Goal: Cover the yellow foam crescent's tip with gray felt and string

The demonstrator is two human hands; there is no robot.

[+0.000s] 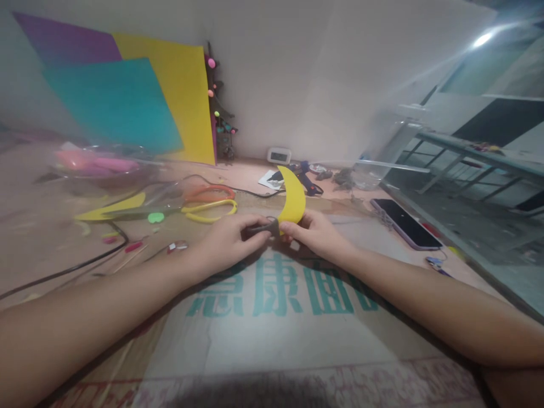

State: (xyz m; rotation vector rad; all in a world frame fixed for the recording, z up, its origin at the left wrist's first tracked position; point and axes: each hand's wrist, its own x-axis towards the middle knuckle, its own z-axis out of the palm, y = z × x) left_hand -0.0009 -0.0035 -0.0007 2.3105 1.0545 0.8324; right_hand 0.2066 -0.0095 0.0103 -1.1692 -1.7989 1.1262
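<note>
A yellow crescent cutout (294,195), which looks like paper or foam sheet, stands upright over the middle of the table. My right hand (321,235) pinches its lower end between thumb and fingers. Close beside it, my left hand (227,241) is closed on a small dark grey strip (273,228). The strip touches or nearly touches the foot of the crescent; whether the two are joined I cannot tell. Scissors (208,212) with yellow handles lie behind my left hand, next to an orange-handled pair (212,191). A yellow offcut (117,207) lies under the blades.
Purple (70,39), teal (114,105) and yellow sheets (182,85) lean on the wall. A clear bag of pink items (100,164) sits left. A dark glue gun (310,182) and small clock (279,155) stand behind. A phone (406,224) lies right; a black cord (85,263) runs left.
</note>
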